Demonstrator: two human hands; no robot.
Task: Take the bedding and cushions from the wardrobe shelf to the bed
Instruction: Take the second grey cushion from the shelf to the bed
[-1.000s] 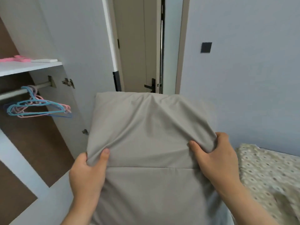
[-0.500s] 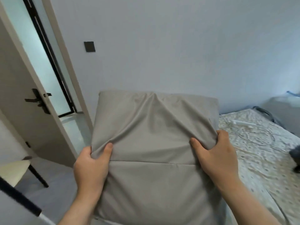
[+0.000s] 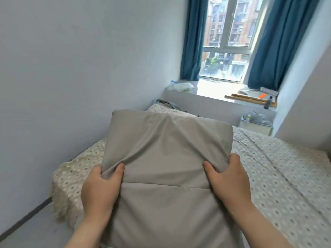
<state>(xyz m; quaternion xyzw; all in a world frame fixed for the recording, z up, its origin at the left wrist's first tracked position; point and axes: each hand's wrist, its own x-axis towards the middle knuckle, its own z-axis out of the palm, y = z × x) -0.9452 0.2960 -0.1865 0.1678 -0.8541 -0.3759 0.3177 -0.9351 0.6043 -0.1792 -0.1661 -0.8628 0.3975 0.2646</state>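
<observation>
Between left hand (image 3: 100, 190) and right hand (image 3: 231, 179), in front of the bed with the cream dotted sheet (image 3: 279, 169) — plump grey fabric cushion (image 3: 166, 149), held upright. Each hand clamped on a side edge, thumb dug into bunched cloth on the front.

Cushion: grey cushion (image 3: 166, 158) held upright above the bed (image 3: 279, 169)
Hands: left hand (image 3: 101, 188) and right hand (image 3: 230, 179) pinch its cover at either side; thumbs in front
Beyond: teal curtains (image 3: 191, 38); window (image 3: 231, 34)
</observation>
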